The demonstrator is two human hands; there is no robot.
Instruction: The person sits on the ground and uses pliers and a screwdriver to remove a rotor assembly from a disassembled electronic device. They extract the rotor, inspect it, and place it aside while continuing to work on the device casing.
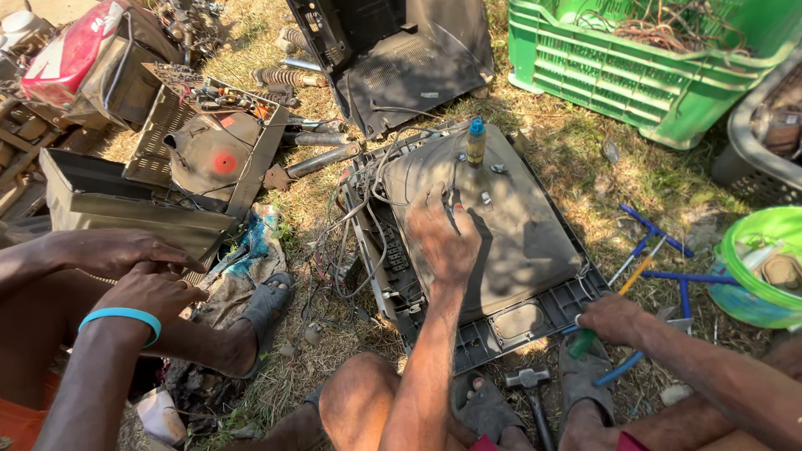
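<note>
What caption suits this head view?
Left hand presses a picture tube; right hand holds a green-handled screwdriver.

tube (501,225): matt grey glass; crate (618,75): glossy green plastic; hammer (528,380): dull metal

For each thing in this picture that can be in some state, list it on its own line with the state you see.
Picture tube: face down in its frame, casing off.
Black back casing: detached, lying on grass.
Left hand: resting on the tube.
Right hand: gripping a green-handled screwdriver.
Hammer: lying unused.
Green crate: holding tangled wire.
</note>
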